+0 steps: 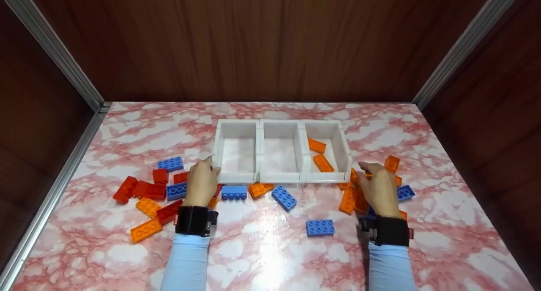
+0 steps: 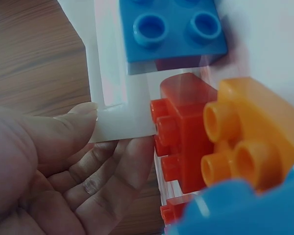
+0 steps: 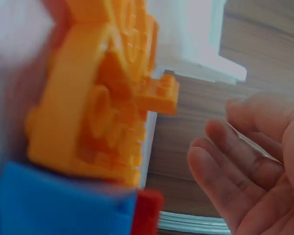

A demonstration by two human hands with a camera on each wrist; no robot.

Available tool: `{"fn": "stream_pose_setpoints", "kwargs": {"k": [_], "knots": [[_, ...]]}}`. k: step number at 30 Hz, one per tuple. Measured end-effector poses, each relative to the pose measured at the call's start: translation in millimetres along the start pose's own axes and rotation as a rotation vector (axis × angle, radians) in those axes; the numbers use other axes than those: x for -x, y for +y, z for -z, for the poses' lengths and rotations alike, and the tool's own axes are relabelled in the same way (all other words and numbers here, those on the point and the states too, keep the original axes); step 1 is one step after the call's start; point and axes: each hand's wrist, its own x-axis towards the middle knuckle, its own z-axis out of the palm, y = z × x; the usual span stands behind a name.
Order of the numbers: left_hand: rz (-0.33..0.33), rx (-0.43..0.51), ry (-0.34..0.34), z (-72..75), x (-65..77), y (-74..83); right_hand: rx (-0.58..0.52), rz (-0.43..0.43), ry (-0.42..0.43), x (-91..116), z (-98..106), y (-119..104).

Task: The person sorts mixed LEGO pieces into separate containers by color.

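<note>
My left hand [image 1: 202, 182] is at the front left corner of the left white bin [image 1: 216, 149]; in the left wrist view the thumb and fingers [image 2: 137, 159] pinch that corner. Close beside these fingers are a red brick [image 2: 193, 142], an orange brick [image 2: 264, 122] and a blue brick [image 2: 171, 36]. My right hand [image 1: 380, 193] is over a pile of orange bricks [image 1: 347, 201], right of the right bin [image 1: 346, 155]. Its fingers [image 3: 208, 171] are relaxed and hold nothing in the right wrist view. Two orange bricks [image 1: 323, 163] lie in the right bin.
The middle bin [image 1: 282, 179] stands between the other two. Red bricks [image 1: 125, 190], blue ones [image 1: 170, 164] and orange ones [image 1: 146, 230] lie left of my left hand. Several bricks lie in front of the bins, with one blue brick [image 1: 320, 227] nearer me. Wooden walls [image 1: 262, 41] enclose the table.
</note>
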Motion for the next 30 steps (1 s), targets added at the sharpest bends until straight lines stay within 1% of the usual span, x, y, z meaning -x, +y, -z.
{"fn": "stream_pose_setpoints", "kwargs": {"k": [2, 6, 11, 18, 22, 24, 26, 28, 30], "knots": [[-0.005, -0.010, 0.000, 0.3, -0.2, -0.7, 0.013, 0.002, -0.041, -0.1, -3.8, -0.1], [0.012, -0.014, -0.010, 0.8, 0.2, -1.8, 0.036, 0.003, -0.098, 0.3, -10.6, 0.2], [0.028, -0.009, -0.021, 0.9, 0.1, -0.8, 0.067, 0.000, -0.090, 0.0, -14.2, 1.2], [0.026, 0.010, -0.027, -0.5, -0.5, 0.9, 0.066, -0.067, -0.104, 1.8, -13.9, 3.3], [0.028, 0.012, -0.027, -0.5, -0.7, 1.3, 0.060, -0.082, -0.103, 2.9, -10.3, 2.7], [0.031, 0.013, -0.027, -0.4, -0.6, 1.4, 0.051, -0.087, -0.087, 3.3, -6.9, 1.3], [0.037, 0.018, -0.028, 0.0, 0.1, 1.7, 0.043, -0.085, -0.042, 3.4, -3.0, -1.2], [0.037, 0.021, -0.029, 0.4, 0.2, 1.4, 0.039, -0.077, 0.033, 2.7, 1.1, -5.2], [0.035, 0.017, -0.027, 0.8, 0.4, 0.7, 0.025, -0.050, 0.129, 1.6, 5.1, -10.5]]}}
